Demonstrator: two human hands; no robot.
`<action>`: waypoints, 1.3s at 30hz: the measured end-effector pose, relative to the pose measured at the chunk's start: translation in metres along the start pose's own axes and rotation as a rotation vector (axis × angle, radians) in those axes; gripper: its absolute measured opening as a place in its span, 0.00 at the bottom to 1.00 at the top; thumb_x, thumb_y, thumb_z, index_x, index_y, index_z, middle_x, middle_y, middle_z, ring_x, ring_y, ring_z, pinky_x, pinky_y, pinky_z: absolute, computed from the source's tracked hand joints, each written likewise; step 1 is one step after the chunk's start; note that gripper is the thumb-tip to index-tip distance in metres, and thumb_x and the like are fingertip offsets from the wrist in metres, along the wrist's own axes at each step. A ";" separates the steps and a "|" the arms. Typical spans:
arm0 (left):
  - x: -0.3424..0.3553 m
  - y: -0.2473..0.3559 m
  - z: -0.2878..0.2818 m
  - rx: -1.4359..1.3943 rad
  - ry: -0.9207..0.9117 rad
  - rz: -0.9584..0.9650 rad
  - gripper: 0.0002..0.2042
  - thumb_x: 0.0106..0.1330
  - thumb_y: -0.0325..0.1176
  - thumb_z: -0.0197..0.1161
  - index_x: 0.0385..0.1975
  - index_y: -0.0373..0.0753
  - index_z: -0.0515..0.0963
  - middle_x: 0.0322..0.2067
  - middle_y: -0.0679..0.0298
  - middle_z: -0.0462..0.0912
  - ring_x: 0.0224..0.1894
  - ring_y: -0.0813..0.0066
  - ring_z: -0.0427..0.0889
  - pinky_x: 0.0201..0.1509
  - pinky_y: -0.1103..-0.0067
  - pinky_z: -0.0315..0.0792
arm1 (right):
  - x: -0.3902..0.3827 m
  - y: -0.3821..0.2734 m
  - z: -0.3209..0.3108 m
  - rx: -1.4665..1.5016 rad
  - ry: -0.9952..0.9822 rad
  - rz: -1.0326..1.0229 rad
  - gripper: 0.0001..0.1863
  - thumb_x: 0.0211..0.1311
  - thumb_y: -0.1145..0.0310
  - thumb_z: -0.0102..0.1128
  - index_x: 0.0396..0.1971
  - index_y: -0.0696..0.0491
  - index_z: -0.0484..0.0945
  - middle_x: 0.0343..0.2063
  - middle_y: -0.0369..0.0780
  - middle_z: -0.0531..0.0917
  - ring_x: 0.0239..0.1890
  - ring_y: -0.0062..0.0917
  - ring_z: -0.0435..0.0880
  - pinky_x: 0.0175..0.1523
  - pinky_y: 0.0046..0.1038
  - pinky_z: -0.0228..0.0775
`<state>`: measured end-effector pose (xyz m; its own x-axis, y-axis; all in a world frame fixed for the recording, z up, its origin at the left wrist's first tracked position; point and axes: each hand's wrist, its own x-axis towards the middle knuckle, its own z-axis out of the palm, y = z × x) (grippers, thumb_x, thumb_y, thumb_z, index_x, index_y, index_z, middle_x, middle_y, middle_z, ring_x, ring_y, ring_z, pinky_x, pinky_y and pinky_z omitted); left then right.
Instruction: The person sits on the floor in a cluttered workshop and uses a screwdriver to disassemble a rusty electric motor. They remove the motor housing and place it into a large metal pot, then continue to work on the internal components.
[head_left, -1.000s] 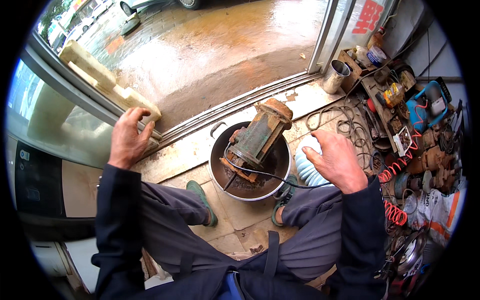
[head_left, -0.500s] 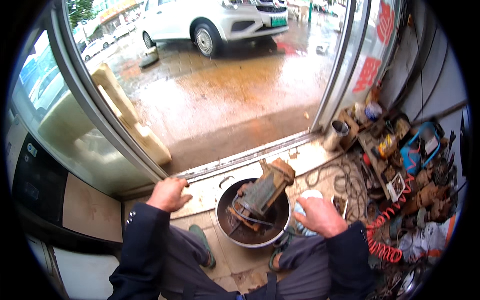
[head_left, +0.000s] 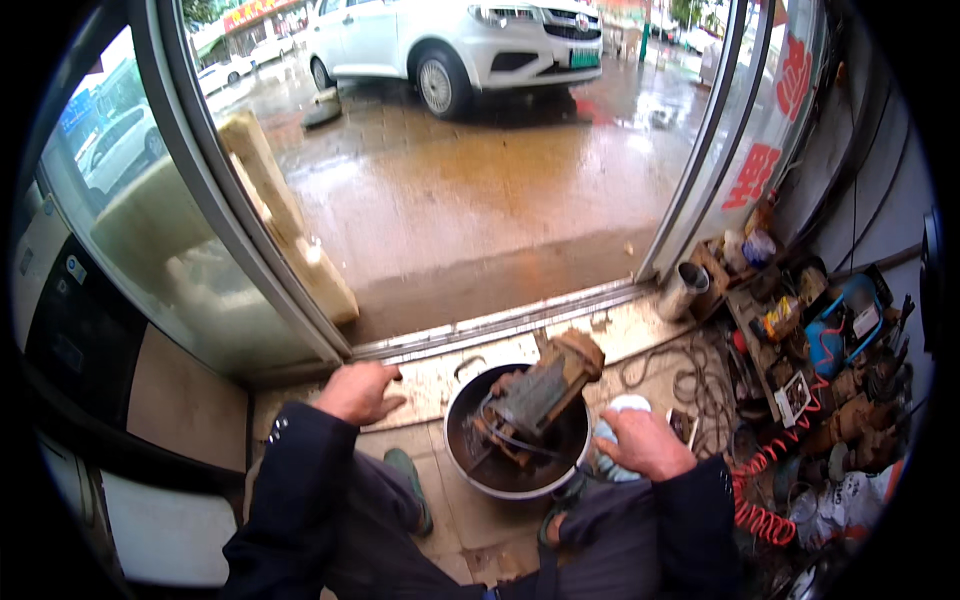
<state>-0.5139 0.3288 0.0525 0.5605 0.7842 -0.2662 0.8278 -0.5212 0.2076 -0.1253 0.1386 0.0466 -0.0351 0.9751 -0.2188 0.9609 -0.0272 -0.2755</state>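
Note:
A metal pan [head_left: 461, 455] with a dark inside stands on the tiled floor between my feet. In it a rusty, grey-green motor-like machine part [head_left: 535, 398] leans with its upper end over the far right rim, and a dark cable runs across it. To the left of the pan, my left hand [head_left: 360, 393] hovers empty, thumb and fingers apart. My right hand [head_left: 650, 444] is held right of the pan, fingers loosely bent, with no grip on anything visible. A light blue and white thing [head_left: 612, 458] shows beside and below its fingers; its kind is unclear.
A metal door track [head_left: 500, 326] crosses in front, with wet pavement and a white car [head_left: 470, 50] outside. At right are a heap of rope [head_left: 700, 390], a metal cylinder [head_left: 683, 290], a coiled red hose [head_left: 765, 520] and piled tools and parts. Glass panels flank the doorway.
The view has shifted slightly, so everything appears lower and a little to the right. Both hands, the pan and the machine part keep about the same places relative to each other.

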 end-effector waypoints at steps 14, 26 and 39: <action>0.007 0.000 -0.001 -0.071 0.010 0.020 0.18 0.65 0.39 0.67 0.49 0.33 0.81 0.43 0.46 0.85 0.46 0.50 0.85 0.51 0.64 0.79 | 0.003 -0.010 -0.009 0.011 0.000 0.020 0.17 0.63 0.59 0.65 0.40 0.58 0.79 0.34 0.54 0.84 0.42 0.53 0.83 0.46 0.50 0.74; 0.007 0.002 -0.001 -0.082 -0.014 0.037 0.18 0.66 0.38 0.67 0.49 0.32 0.80 0.42 0.47 0.85 0.45 0.51 0.86 0.50 0.64 0.79 | 0.003 -0.012 -0.008 0.021 -0.010 0.026 0.17 0.62 0.60 0.65 0.40 0.59 0.79 0.33 0.54 0.84 0.41 0.53 0.83 0.45 0.50 0.74; 0.007 0.004 -0.003 -0.105 -0.021 0.029 0.19 0.66 0.39 0.68 0.49 0.33 0.80 0.42 0.45 0.85 0.48 0.48 0.84 0.52 0.62 0.78 | 0.005 -0.008 -0.008 0.029 -0.006 0.000 0.16 0.62 0.60 0.65 0.39 0.59 0.78 0.32 0.55 0.84 0.40 0.54 0.83 0.44 0.50 0.75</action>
<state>-0.5065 0.3332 0.0542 0.5859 0.7613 -0.2779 0.8044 -0.5048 0.3132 -0.1310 0.1457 0.0550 -0.0365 0.9737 -0.2248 0.9525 -0.0342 -0.3028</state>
